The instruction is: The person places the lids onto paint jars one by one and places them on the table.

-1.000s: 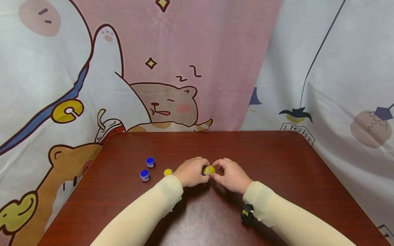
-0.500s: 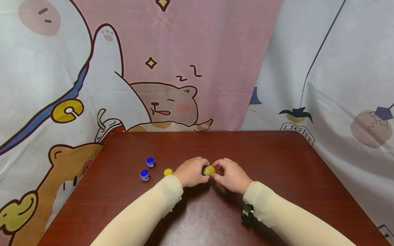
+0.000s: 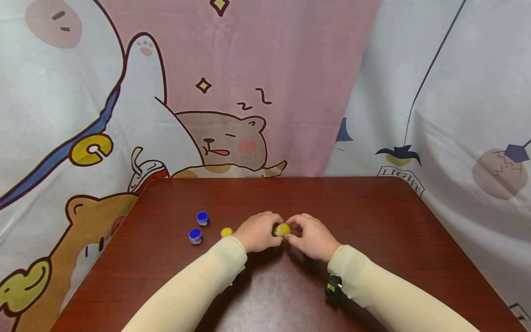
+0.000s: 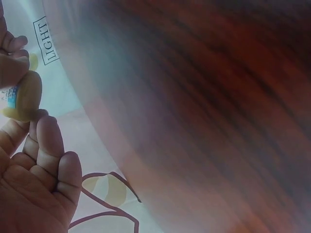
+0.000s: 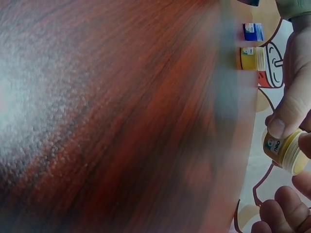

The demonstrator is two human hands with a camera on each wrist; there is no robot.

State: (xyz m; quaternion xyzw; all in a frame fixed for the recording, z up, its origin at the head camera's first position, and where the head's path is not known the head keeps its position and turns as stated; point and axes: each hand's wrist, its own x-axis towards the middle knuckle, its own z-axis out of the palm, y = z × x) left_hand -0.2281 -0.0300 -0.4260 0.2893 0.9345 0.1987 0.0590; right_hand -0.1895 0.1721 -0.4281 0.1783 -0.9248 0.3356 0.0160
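Note:
Above the table, my left hand grips a small yellow paint jar that lies tilted on its side, lid toward the right. My right hand pinches at the lid end with thumb and forefinger. In the right wrist view the jar's label shows beside the left thumb, and right fingers are curled below. The left wrist view has the jar's smooth yellow end between fingers of both hands. Part of the jar's body is hidden by the left hand.
A second yellow jar stands just left of my left hand, partly behind the wrist. Two blue-lidded jars stand farther left on the brown table. A cartoon-printed curtain hangs behind the table's far edge.

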